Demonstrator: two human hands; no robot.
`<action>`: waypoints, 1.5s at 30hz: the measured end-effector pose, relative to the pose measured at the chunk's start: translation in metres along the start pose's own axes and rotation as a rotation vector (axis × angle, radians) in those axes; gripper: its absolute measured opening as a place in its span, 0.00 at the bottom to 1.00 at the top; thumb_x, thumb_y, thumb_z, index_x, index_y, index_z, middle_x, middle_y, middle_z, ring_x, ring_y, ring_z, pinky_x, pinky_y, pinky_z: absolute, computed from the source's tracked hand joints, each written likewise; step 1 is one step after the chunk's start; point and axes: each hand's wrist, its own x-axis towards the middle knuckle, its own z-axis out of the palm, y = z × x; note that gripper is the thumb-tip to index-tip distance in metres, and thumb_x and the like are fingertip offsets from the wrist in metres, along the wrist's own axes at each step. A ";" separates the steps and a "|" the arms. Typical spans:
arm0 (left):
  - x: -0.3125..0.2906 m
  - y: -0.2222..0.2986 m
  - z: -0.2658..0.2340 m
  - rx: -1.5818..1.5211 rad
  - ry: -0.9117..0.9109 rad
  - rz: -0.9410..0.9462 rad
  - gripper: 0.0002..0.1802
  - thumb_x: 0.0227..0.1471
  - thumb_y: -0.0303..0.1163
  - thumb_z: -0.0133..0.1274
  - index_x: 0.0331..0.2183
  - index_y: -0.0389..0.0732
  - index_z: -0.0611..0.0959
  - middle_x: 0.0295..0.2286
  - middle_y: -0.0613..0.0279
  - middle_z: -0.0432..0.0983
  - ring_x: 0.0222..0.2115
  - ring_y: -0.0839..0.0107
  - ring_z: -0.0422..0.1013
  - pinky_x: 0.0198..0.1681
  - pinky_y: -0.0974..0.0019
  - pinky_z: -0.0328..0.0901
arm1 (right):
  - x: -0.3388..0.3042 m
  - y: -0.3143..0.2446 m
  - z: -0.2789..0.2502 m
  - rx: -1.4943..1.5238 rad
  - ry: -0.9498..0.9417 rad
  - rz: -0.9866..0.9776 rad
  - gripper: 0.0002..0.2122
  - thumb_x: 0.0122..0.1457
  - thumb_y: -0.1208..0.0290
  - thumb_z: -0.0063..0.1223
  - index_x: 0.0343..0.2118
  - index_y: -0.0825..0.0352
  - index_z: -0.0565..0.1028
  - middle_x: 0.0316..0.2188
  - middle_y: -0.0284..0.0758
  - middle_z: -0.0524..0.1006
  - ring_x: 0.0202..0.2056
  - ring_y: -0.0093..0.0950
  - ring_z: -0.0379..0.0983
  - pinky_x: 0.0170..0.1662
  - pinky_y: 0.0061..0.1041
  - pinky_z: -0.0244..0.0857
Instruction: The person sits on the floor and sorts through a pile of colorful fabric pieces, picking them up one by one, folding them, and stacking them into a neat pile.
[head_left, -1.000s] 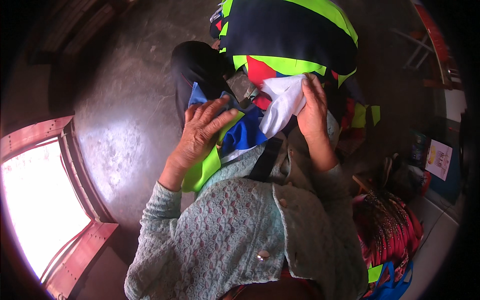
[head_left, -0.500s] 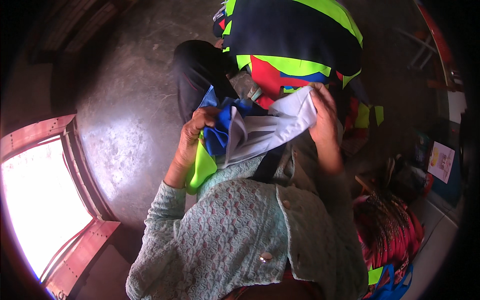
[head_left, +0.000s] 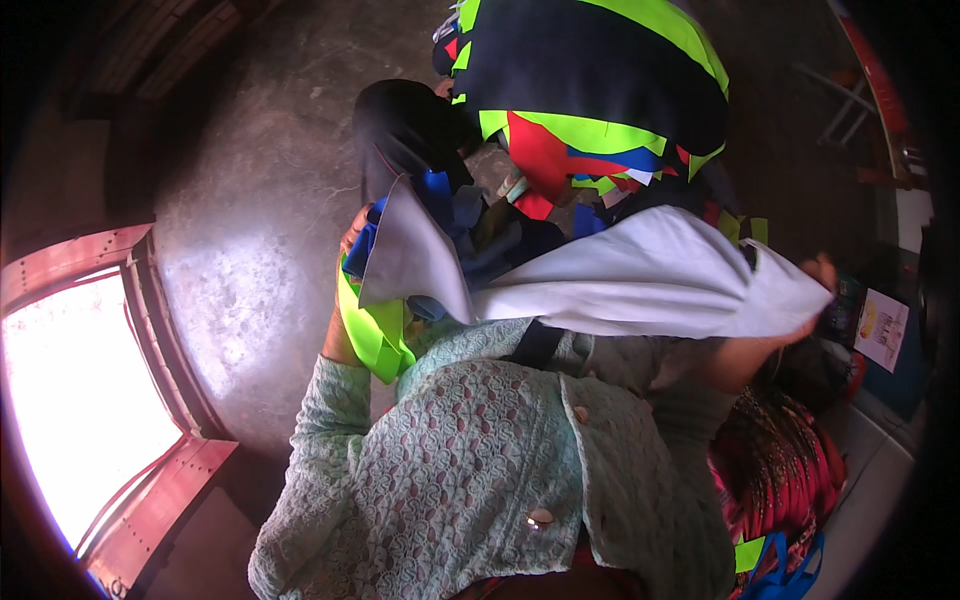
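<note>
A long piece of white cloth (head_left: 620,275) stretches across my lap between my two hands. At its far right end, my right hand (head_left: 822,275) is closed on the fabric, partly covered by it. My left hand (head_left: 353,232) grips a bunch of fabric on the left, its fingers mostly hidden behind the cloth. Gathered in that bunch are a blue cloth piece (head_left: 359,247), a neon yellow-green cloth piece (head_left: 375,330) and a white flap hanging in front. Dark and bluish scraps (head_left: 490,245) lie on my lap under the white cloth.
Ahead is a large navy cloth (head_left: 600,70) with neon green edges, over red and blue scraps (head_left: 537,155). At left stands a bright opening with a reddish frame (head_left: 205,465). A patterned red cloth (head_left: 775,460) and blue straps (head_left: 790,575) lie at lower right, near a printed sheet (head_left: 882,330).
My right hand has moved far to the right, pulling the white cloth out long. My left hand has shifted slightly left, and a white flap now hangs over its bunch.
</note>
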 end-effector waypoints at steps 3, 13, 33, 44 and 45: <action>-0.003 0.023 0.031 0.157 -0.083 0.068 0.14 0.54 0.29 0.47 0.44 0.39 0.73 0.35 0.63 0.75 0.32 0.74 0.73 0.35 0.70 0.71 | 0.015 -0.032 0.061 -1.127 0.272 -0.198 0.14 0.55 0.69 0.42 0.39 0.71 0.74 0.32 0.38 0.73 0.31 0.30 0.70 0.36 0.30 0.67; -0.005 0.024 0.052 0.532 -0.415 0.038 0.20 0.36 0.36 0.61 0.34 0.40 0.75 0.38 0.57 0.71 0.42 0.63 0.67 0.47 0.61 0.60 | 0.057 -0.120 0.021 -1.640 -0.448 -1.235 0.08 0.51 0.72 0.51 0.30 0.72 0.77 0.25 0.41 0.77 0.26 0.35 0.74 0.33 0.32 0.67; 0.032 0.081 0.129 1.285 -1.112 0.201 0.29 0.40 0.19 0.48 0.49 0.42 0.70 0.56 0.53 0.58 0.57 0.59 0.54 0.60 0.57 0.44 | 0.025 -0.030 0.108 -0.105 0.036 0.070 0.09 0.60 0.73 0.47 0.41 0.70 0.71 0.34 0.32 0.72 0.36 0.20 0.68 0.42 0.20 0.63; 0.060 0.136 0.242 0.778 -0.855 0.538 0.33 0.40 0.35 0.64 0.48 0.33 0.71 0.47 0.51 0.69 0.49 0.59 0.66 0.53 0.62 0.57 | 0.023 -0.050 0.183 -0.528 -0.617 -0.053 0.05 0.54 0.77 0.53 0.34 0.68 0.74 0.27 0.31 0.76 0.30 0.16 0.71 0.33 0.17 0.64; 0.060 0.136 0.257 0.796 -0.856 0.622 0.35 0.38 0.36 0.65 0.48 0.33 0.71 0.47 0.51 0.69 0.49 0.59 0.66 0.53 0.62 0.58 | 0.023 -0.054 0.192 -0.550 -0.664 -0.055 0.05 0.54 0.78 0.53 0.34 0.68 0.74 0.27 0.31 0.76 0.30 0.17 0.72 0.33 0.17 0.64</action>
